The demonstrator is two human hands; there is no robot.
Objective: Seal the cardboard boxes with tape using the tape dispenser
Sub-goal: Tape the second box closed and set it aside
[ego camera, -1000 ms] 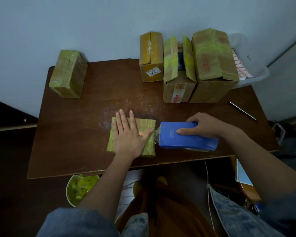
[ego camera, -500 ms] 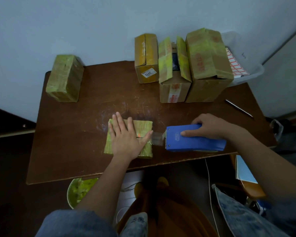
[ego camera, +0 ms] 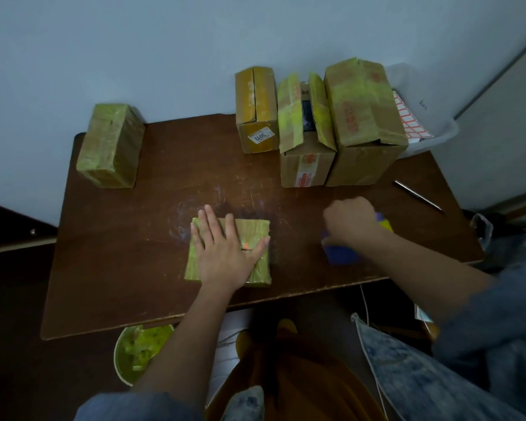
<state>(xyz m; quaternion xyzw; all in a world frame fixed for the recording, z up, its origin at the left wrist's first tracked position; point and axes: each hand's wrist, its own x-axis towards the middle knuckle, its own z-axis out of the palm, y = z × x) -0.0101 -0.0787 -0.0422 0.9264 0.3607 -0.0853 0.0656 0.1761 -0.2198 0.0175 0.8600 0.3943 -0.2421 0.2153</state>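
A small flat cardboard box (ego camera: 255, 235) wrapped in yellow-green tape lies near the front edge of the brown table (ego camera: 134, 238). My left hand (ego camera: 225, 253) presses flat on top of it, fingers straight and spread. To the right, my right hand (ego camera: 351, 218) grips the blue tape dispenser (ego camera: 340, 253), which is blurred and turned so most of it is hidden under my fist. A gap of bare table separates the dispenser from the box.
Three cardboard boxes (ego camera: 257, 110) (ego camera: 305, 138) (ego camera: 363, 120) stand at the back right, the middle one with its flaps open. Another taped box (ego camera: 110, 145) stands at the back left. A metal pen-like rod (ego camera: 418, 196) lies at the right. A clear bin (ego camera: 422, 117) sits behind.
My right hand has pulled the dispenser to the right, away from the box, and twisted it; the tape strip seen between them before is gone. My left hand stays on the box.
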